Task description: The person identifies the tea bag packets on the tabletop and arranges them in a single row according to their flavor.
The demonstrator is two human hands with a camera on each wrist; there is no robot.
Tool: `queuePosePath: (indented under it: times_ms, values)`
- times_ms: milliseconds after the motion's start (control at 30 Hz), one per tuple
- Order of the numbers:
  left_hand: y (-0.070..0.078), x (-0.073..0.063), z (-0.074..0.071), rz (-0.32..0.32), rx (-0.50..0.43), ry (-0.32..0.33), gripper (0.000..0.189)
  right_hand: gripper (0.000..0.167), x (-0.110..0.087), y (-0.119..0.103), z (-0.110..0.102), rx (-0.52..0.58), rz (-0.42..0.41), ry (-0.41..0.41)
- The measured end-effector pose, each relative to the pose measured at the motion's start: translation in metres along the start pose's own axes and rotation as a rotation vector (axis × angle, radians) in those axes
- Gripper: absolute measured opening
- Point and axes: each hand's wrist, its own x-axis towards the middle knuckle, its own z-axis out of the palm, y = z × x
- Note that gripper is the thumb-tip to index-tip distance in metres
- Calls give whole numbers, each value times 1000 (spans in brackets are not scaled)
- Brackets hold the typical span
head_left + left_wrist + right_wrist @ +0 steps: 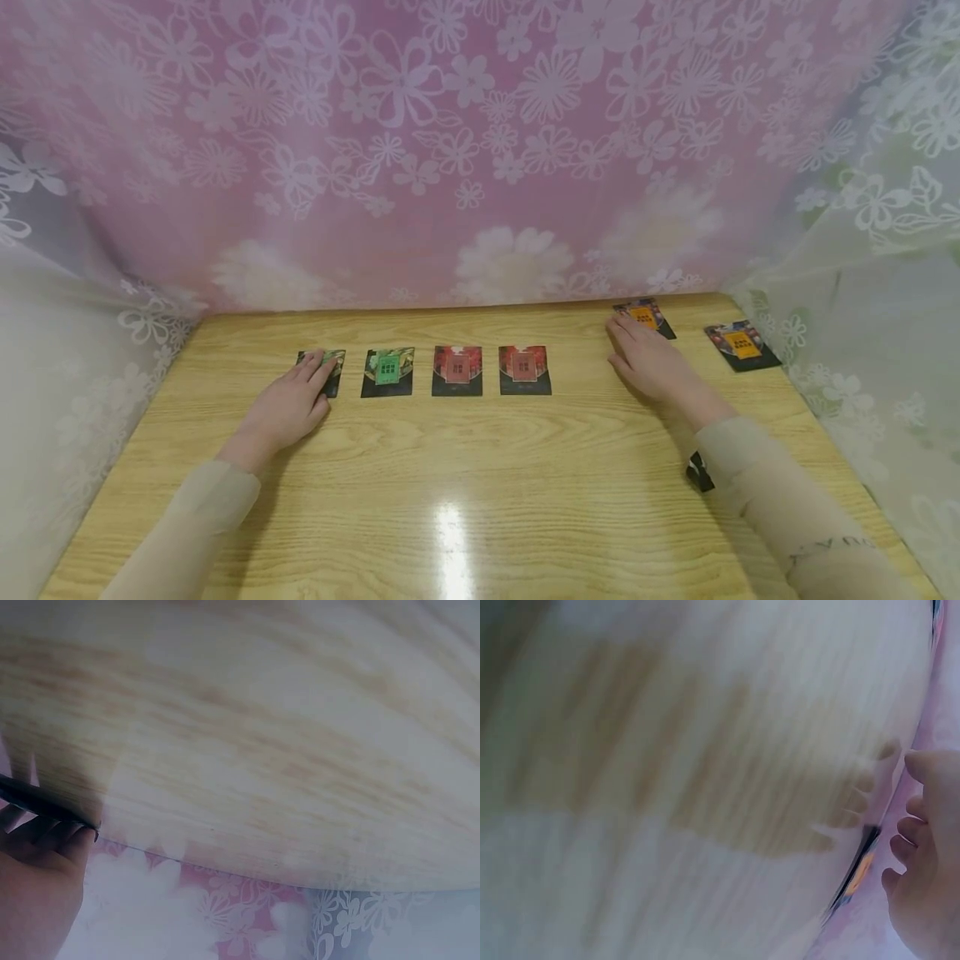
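Note:
My left hand (283, 410) lies with extended fingers over a small dark green packet (332, 383) at the left end of a row, hiding much of it. In the left wrist view the fingers (45, 844) meet the dark edge of that packet (46, 806). To its right lie a green-labelled packet (387, 372) and two red-labelled ones, a left (457, 372) and a right (525, 371). My right hand (651, 357) reaches toward the back, its fingertips overlapping an orange-labelled packet (647, 317). In the right wrist view its fingers (906, 829) are spread slightly, over their shadow.
Another orange-labelled packet (742, 345) lies near the right edge of the wooden table (375, 483). A black-and-white piece (701, 472) shows partly from under the right sleeve. A pink flowered curtain (420, 167) hangs behind the table, with pale flowered cloth (885, 333) at the sides.

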Motion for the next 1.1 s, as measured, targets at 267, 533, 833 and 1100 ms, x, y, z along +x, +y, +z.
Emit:
queuePosePath:
  times_ms: [267,533,833,1100]
  values:
    - [1,-1,-1,-2,-8,-3,64,67,2,21,-3,45,106,-84]
    - [3,-1,-2,-6,-7,-2,64,67,6,34,-5,88,186,-133]
    - [1,-1,0,-5,1,-17,65,66,9,42,-2,45,196,-171]
    - [-1,-1,1,1,4,-11,65,66,10,42,-2,43,185,-194]
